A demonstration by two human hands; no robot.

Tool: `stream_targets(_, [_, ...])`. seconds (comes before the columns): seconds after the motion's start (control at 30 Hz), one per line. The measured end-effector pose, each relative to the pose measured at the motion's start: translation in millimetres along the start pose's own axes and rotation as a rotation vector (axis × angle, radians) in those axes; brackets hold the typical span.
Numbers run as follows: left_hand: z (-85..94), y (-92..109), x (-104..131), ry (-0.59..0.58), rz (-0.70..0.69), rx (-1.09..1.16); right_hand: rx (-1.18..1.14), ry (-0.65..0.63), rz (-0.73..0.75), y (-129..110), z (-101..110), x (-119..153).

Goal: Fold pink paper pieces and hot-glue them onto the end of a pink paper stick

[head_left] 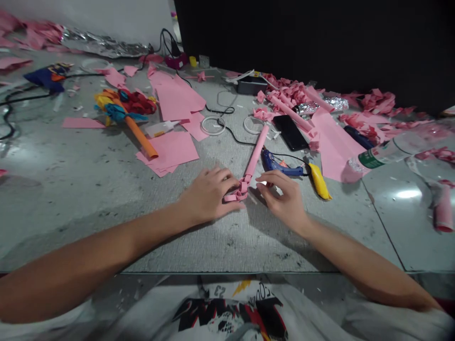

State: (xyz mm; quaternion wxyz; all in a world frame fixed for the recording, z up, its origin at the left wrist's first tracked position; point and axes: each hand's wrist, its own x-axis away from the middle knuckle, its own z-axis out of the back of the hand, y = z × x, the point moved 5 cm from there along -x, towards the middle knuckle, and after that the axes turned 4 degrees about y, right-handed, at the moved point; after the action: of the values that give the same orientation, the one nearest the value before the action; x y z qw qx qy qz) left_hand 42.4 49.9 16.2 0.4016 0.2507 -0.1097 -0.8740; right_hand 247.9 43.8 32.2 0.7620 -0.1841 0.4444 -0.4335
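A rolled pink paper tube point(258, 149) lies aslant on the table, with small folded pink paper loops point(241, 191) at its near end. Around those loops curl the thumb and fingers of my left hand point(213, 194), resting on the tabletop. My right hand point(284, 196) is just right of the loops, its thumb and forefinger brought together in a pinch; what sits between them, if anything, is too small to make out. A blue glue gun point(282, 166) lies just beyond my right hand, beside a yellow packet point(320, 181).
Pink paper sheets point(174, 151) and an orange tube with colourful paper flowers point(140, 135) lie to the left. A black phone point(290, 132), white rings point(213, 126), crumpled pink paper point(295, 92) and a plastic bottle point(387, 149) are farther back and right. Cables cross the table.
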Motion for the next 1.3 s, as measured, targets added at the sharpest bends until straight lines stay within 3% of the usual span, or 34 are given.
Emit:
stream_targets(0.27, [2.7, -6, 0, 0.014, 0.026, 0.173, 0.021, -0.035, -0.021, 4, -1, 1])
stream_targets(0.5, [4.6, -2, 2, -0.002, 0.004, 0.126, 0.098, -0.15, 0.163, -4, -10, 1])
stream_targets(0.63, [8.7, -5, -1, 0.003, 0.051, 0.208, 0.133, -0.207, 0.181, -2, -15, 1])
stream_targets(0.93, [18.1, -11, -3, -0.018, 0.206, 0.562, 0.117, -0.178, 0.104, 5, -11, -1])
stream_targets(1.3, [10.2, -7, -2, -0.095, 0.28, 0.846, -0.023, -0.088, 0.195, -16, 2, 1])
